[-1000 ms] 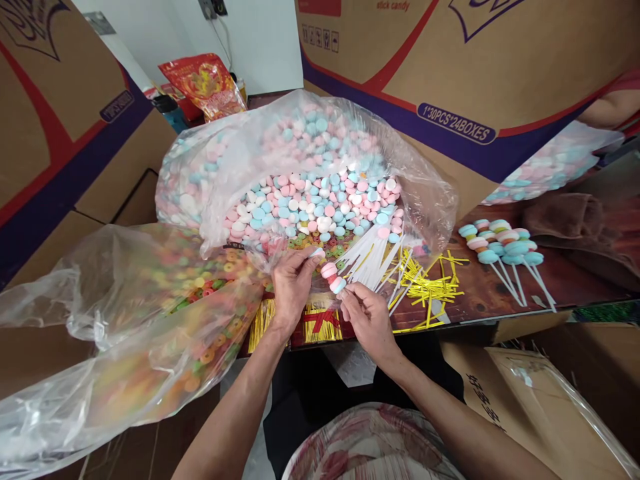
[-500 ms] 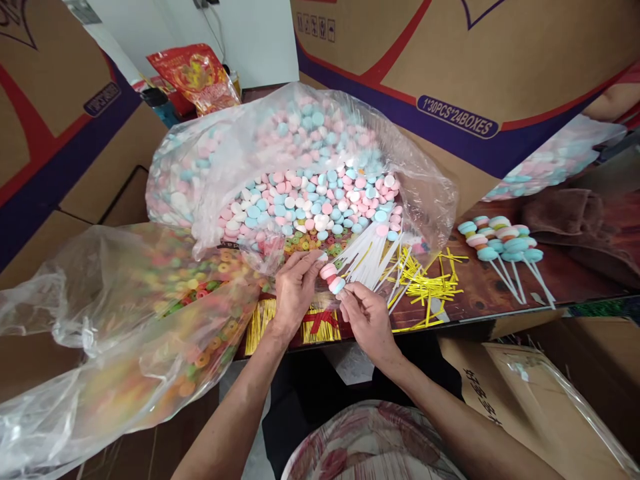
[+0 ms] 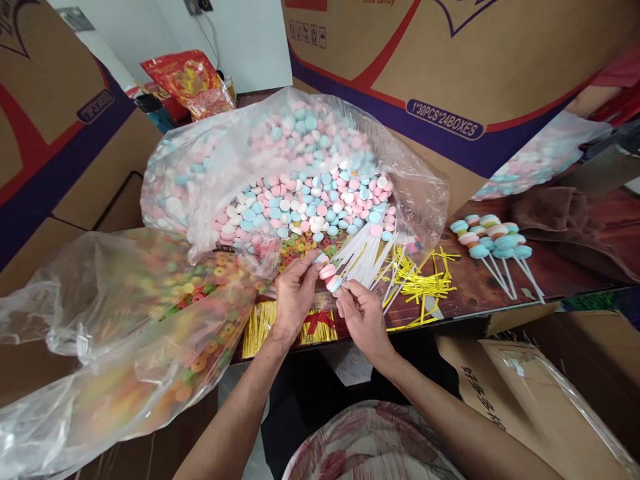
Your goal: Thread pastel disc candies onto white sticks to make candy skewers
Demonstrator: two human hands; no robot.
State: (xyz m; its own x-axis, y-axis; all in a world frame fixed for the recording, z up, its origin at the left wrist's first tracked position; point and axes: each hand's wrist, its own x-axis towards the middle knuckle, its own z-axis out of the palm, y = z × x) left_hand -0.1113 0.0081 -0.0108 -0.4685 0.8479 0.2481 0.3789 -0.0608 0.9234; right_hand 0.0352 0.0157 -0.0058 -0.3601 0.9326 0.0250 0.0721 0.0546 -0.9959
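Observation:
Between my two hands is a short stack of pink, white and blue candies (image 3: 329, 273) threaded on a stick. The fingers of my left hand (image 3: 295, 297) are closed on a pale candy (image 3: 321, 259) at the upper end of the stack. My right hand (image 3: 364, 320) pinches the lower end, just under the bottom blue candy; the stick there is mostly hidden by the fingers. Beyond my hands lies an open clear bag (image 3: 420, 180) of pink, blue and white candies (image 3: 313, 207). Loose white sticks (image 3: 367, 257) fan out beside the stack.
Yellow twist ties (image 3: 425, 283) lie right of the sticks, with several finished candy skewers (image 3: 493, 237) farther right. At left, a clear bag (image 3: 200, 333) holds colourful ring candies. Gold tie bundles (image 3: 260, 327) sit near the edge. Large cartons (image 3: 370, 40) stand behind; another person's arm (image 3: 590, 100) shows at right.
The pale candy in my left fingers has come closer against the stack. My right hand keeps its pinch at the lower end. The whole view has shifted slightly.

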